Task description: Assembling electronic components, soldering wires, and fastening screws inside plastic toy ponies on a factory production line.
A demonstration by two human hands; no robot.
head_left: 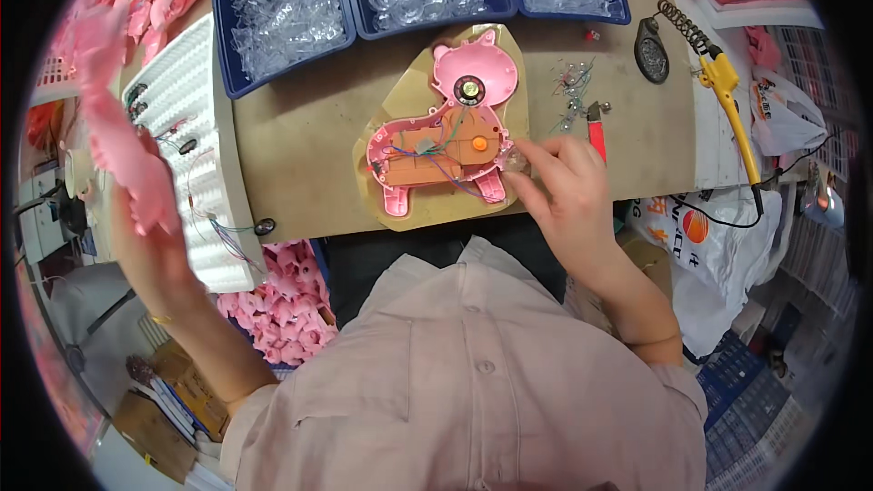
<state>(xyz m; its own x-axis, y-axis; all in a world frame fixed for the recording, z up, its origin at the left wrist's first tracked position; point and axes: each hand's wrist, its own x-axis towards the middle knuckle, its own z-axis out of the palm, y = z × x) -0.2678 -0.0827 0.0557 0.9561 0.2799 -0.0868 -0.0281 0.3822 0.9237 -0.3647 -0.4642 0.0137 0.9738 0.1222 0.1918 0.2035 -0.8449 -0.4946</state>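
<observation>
Your right hand (566,184) pinches a small clear plastic part (515,160) against the right edge of the open pink pig-shaped toy shell (446,141), which lies on its tan jig plate (405,95) near the front edge of the workbench (300,141); press it in squarely, I'd judge, and keep your fingers off the thin coloured wires (447,132) and the small round speaker (469,89). Your left hand (145,218) is raised off the bench's left edge, fingers closed around another pink shell (114,141). Blue bins of clear parts (286,9) line the back edge, a yellow soldering iron (732,118) lies toward the right edge, and pink shells (286,300) pile below the front edge.
</observation>
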